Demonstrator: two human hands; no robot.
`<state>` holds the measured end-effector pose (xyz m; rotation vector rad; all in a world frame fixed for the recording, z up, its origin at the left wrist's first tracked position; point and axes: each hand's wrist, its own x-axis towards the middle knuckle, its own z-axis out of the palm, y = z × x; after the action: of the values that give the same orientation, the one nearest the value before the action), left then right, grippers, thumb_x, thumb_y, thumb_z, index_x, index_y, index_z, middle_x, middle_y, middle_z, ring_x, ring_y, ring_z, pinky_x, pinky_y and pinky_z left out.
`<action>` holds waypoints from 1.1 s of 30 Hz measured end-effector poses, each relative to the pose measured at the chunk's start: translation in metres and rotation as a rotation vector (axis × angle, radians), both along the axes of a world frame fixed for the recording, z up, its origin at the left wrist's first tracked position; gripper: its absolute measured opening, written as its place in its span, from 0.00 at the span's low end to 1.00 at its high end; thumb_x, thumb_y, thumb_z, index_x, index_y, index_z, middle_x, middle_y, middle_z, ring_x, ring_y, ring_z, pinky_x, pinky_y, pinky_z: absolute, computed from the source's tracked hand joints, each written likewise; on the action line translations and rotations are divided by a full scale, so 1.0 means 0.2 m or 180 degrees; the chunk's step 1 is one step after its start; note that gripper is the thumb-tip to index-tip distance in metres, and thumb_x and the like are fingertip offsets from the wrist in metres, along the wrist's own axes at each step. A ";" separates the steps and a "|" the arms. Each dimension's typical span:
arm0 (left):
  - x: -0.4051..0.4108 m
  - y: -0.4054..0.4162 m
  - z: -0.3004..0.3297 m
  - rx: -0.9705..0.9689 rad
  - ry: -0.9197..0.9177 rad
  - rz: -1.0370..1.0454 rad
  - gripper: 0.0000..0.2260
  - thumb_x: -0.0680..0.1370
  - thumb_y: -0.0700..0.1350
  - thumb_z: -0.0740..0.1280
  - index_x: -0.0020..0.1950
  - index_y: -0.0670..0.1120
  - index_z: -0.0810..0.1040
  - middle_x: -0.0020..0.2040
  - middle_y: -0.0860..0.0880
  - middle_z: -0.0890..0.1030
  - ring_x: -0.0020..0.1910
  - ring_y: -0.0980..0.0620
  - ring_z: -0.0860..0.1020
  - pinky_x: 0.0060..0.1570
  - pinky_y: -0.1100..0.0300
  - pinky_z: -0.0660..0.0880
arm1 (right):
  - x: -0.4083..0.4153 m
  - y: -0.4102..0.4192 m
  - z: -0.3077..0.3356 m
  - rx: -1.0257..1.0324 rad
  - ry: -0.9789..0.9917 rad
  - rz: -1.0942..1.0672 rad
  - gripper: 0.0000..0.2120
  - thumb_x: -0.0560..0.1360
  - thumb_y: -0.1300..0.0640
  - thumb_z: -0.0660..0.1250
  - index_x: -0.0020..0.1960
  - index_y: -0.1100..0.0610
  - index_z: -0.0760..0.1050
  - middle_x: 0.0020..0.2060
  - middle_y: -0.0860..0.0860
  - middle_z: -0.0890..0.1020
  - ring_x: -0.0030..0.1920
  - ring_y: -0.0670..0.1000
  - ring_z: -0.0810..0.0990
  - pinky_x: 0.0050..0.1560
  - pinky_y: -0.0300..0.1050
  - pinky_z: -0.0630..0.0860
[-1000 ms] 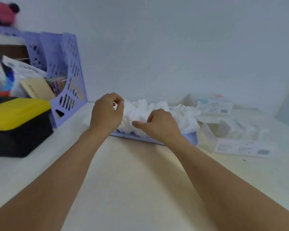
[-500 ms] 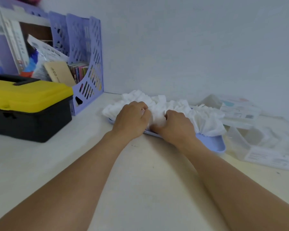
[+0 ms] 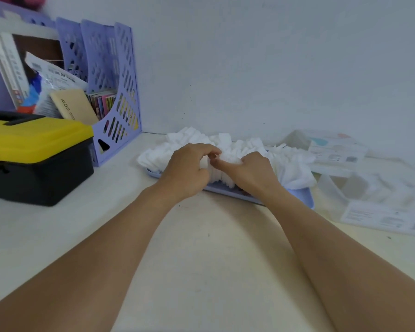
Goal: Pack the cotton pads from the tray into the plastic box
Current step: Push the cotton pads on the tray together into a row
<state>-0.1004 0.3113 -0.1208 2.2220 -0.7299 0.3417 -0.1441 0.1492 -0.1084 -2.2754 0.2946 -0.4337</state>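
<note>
The table (image 3: 201, 248) bears a tray (image 3: 304, 197), plastic box (image 3: 369, 202), toolbox (image 3: 34, 159) and file rack (image 3: 120, 111).

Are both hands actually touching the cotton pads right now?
Touching. In the head view the left hand and right hand press a bunch of cotton pads between them, fingers curled into the pile on the tray.

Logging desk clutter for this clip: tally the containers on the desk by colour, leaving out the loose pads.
Purple: 2, the tray under the cotton pads and the file rack
Yellow and black: 1, the toolbox
Clear: 1, the plastic box
Total: 4
Blurred packaging behind the clear box is not counted.
</note>
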 end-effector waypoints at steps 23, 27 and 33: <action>-0.06 -0.08 0.01 -0.1497 0.0233 -0.0353 0.26 0.66 0.37 0.66 0.64 0.51 0.71 0.57 0.50 0.78 0.56 0.54 0.79 0.54 0.67 0.74 | -0.05 -0.08 0.13 -0.0140 -0.0631 -0.0313 0.19 0.71 0.43 0.71 0.37 0.59 0.78 0.30 0.50 0.79 0.34 0.52 0.78 0.33 0.43 0.68; -0.16 -0.10 0.12 -0.2407 0.1032 -0.0438 0.12 0.74 0.45 0.69 0.57 0.49 0.78 0.51 0.46 0.82 0.52 0.47 0.82 0.50 0.57 0.79 | -0.22 -0.28 0.36 0.1284 -0.0055 0.1079 0.07 0.74 0.52 0.70 0.44 0.57 0.80 0.33 0.51 0.80 0.35 0.50 0.78 0.37 0.45 0.72; -0.37 -0.40 0.30 -0.2376 0.3521 -0.1681 0.28 0.75 0.63 0.65 0.66 0.44 0.79 0.62 0.40 0.83 0.60 0.38 0.81 0.55 0.45 0.79 | -0.29 -0.49 0.32 0.1424 0.0158 0.1554 0.24 0.70 0.53 0.67 0.59 0.69 0.76 0.46 0.58 0.79 0.46 0.57 0.77 0.45 0.52 0.72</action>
<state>-0.1734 0.2321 -0.0608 1.1413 -0.4087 -0.7272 -0.2020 0.0512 -0.0438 -1.8342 -0.1340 -0.0466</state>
